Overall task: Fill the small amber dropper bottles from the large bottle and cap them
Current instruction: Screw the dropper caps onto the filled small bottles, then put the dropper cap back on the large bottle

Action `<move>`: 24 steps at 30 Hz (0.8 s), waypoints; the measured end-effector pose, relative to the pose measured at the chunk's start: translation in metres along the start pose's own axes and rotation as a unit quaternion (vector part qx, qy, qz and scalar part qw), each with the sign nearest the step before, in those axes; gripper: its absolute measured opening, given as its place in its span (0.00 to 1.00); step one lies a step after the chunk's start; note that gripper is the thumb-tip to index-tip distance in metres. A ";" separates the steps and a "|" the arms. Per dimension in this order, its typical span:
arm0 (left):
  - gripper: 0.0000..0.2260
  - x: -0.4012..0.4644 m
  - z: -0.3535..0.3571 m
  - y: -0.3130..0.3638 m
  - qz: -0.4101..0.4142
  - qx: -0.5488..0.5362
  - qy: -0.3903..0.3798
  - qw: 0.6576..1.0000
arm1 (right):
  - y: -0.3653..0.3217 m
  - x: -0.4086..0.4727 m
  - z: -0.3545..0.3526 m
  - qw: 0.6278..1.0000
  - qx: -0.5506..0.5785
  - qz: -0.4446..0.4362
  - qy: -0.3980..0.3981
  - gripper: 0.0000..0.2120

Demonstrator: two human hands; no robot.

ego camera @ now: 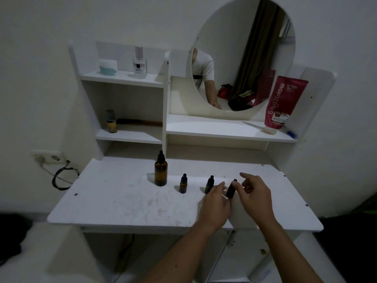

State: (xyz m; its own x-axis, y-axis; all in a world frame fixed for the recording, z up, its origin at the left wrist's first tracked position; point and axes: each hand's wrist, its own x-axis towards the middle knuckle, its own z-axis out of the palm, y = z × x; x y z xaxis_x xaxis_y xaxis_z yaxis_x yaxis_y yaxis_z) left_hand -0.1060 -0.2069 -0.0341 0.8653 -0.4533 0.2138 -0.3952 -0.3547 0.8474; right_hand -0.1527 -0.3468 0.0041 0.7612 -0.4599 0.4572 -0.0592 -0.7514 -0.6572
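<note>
A large amber dropper bottle (pixel 161 172) with a black cap stands on the white vanity table (pixel 114 201). Right of it stand two small capped amber bottles, one (pixel 183 184) alone and one (pixel 209 184) just behind my left hand. A third small bottle (pixel 231 189) sits between my hands. My left hand (pixel 215 203) holds its body with the fingertips. My right hand (pixel 255 193) is at its cap side, thumb close to the bottle, other fingers spread.
Shelves behind the table hold a jar (pixel 108 67), a perfume bottle (pixel 140 65), a small yellow bottle (pixel 111 121) and a red tube (pixel 282 102). A round mirror (pixel 244 54) hangs above. A wall socket with cable (pixel 61 172) is at left.
</note>
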 end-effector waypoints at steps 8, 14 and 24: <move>0.17 -0.031 -0.058 -0.027 0.028 -0.055 -0.050 0.997 | -0.045 -0.001 0.008 0.999 -0.012 -0.032 0.009 0.14; 0.07 -0.043 -0.149 -0.063 -0.023 -0.039 0.035 0.998 | -0.103 0.003 0.055 0.995 0.027 -0.091 -0.035 0.12; 0.23 0.000 -0.178 -0.101 -0.084 -0.046 0.163 0.982 | -0.162 0.025 0.120 0.983 0.092 -0.106 -0.121 0.19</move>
State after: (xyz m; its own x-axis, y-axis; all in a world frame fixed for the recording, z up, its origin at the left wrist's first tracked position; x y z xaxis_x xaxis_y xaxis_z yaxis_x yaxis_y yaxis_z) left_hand -0.0111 -0.0257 -0.0330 0.9748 -0.1032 0.1978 -0.2208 -0.3193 0.9216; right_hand -0.0466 -0.1800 0.0506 0.8769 -0.1588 0.4537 0.2178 -0.7100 -0.6696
